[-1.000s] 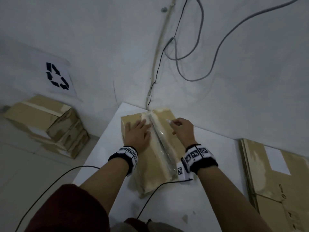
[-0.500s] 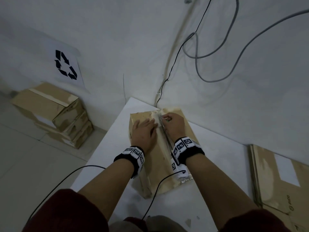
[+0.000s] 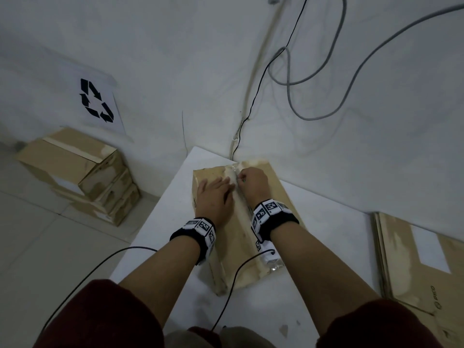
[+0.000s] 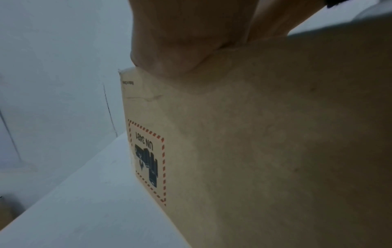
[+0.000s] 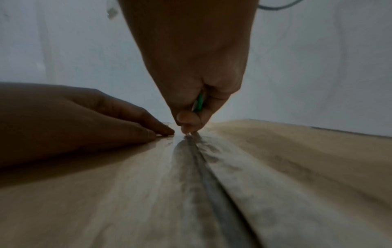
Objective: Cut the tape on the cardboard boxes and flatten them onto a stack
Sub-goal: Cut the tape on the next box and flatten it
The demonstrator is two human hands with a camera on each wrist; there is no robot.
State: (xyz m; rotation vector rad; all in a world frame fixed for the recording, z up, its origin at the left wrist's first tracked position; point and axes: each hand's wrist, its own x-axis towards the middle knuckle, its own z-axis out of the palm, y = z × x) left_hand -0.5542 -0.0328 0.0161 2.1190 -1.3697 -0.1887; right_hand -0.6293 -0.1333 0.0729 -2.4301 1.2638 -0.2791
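Presently my right hand (image 3: pixel 252 183) pinches a green cutter (image 5: pixel 199 102) at the tape (image 5: pixel 203 161) seam's far end; left hand (image 3: pixel 213 197) lies flat on the box (image 3: pixel 276 192). Uncut boxes (image 3: pixel 75 169) remain.

I read the cardboard box (image 3: pixel 233 237) as tan-brown with paler, scuffed patches; a glossy clear tape strip (image 3: pixel 241 214) runs down its top centre. On the box's left side wall I see a label (image 4: pixel 147 161) with a red dashed border and black print. My right hand (image 3: pixel 252 183), at the far end of the box's tape, grips a green tool (image 5: pixel 199 102). Both wristbands (image 3: pixel 272 214) are black with black-and-white square markers. Left of the box, a white sheet (image 3: pixel 96 101) carries a black recycling symbol.
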